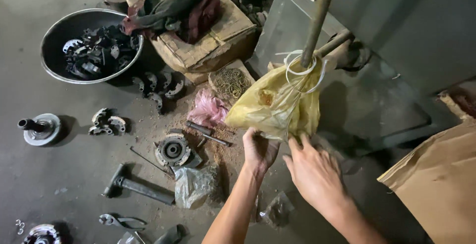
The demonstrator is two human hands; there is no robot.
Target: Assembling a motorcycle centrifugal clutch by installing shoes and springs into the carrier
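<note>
Dusty workshop floor (74,174), a bowl (52,38) of parts at ten o'clock. Left hand (259,150) pinches the hanging yellow bag (275,105); right hand (315,172), fingers loosely spread, touches its bottom.

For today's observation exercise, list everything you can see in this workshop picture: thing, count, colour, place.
plastic bag: one, yellow, hanging from a pole at centre
pole: one, rusty, top centre
metal bowl: one, grey, upper left, full of dark parts
cardboard box: one, brown, top centre, under cloths
cloths: several, dark green and maroon, on the box
hammer: one, dark, lower left floor
pliers: one, dark, bottom left
round metal part: one, grey, centre floor
clear bag: one, beside the hammer
left hand: under the yellow bag
right hand: touching the bag's bottom
</note>
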